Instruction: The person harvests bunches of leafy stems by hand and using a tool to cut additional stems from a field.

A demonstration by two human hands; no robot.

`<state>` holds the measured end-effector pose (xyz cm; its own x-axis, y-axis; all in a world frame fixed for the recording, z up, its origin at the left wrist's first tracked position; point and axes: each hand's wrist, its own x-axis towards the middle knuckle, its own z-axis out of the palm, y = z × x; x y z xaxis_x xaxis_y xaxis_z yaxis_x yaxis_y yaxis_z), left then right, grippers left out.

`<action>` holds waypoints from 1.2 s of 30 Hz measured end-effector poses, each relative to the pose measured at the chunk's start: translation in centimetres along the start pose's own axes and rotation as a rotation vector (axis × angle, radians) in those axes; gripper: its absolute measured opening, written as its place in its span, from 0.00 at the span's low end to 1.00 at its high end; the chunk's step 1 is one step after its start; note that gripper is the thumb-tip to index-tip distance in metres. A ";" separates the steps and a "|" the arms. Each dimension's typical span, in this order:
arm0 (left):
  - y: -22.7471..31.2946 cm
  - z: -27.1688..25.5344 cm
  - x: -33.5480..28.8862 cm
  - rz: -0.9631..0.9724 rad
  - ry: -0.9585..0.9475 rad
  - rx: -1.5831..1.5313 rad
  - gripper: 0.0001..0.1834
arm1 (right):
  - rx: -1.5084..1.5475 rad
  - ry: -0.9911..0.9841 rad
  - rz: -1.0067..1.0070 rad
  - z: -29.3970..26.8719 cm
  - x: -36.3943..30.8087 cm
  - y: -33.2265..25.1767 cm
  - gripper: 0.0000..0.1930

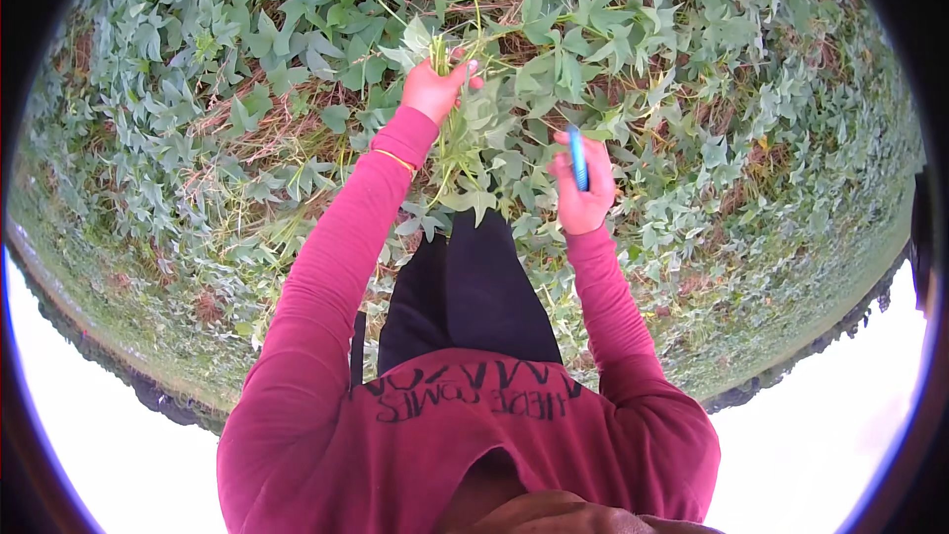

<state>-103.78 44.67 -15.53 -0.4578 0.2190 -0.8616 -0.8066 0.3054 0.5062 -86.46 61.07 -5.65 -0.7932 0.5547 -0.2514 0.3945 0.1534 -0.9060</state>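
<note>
My left hand [435, 89] is closed around a bunch of leafy green vine stems [440, 54]. The stem ends stick up past the thumb, while the lobed leaves [479, 133] hang below and to the right of the wrist. A yellow band [395, 160] circles the left sleeve. To the right and a little nearer, my right hand [587, 183] grips a slim blue tool [578, 158] that points away from me. Whether it carries a blade cannot be made out. Between both hands, vine leaves cover the ground.
Dense low vines [297, 30] spread across the field on every side. Dry brown grass [237, 119] shows through gaps in the leaves. My legs in dark trousers [470, 287] stand among the plants. A dark shape [921, 237] stands at the far right rim.
</note>
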 end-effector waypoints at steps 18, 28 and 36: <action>1.5 -7.9 -4.2 -0.149 -0.131 -0.125 0.25 | 0.503 0.048 0.662 5.1 9.3 14.7 0.07; -7.4 -1.3 -9.7 -0.166 -0.358 -0.560 0.27 | 1.330 -0.090 0.762 11.8 7.5 8.4 0.20; -14.6 -7.2 -20.0 0.027 -0.395 -0.284 0.20 | 0.654 0.367 0.611 -1.5 -5.2 6.9 0.06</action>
<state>-85.53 29.15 -5.92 -0.3473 0.5750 -0.7408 -0.8917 0.0421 0.4508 -78.87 60.47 -10.11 -0.2985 0.6261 -0.7204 0.2666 -0.6700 -0.6928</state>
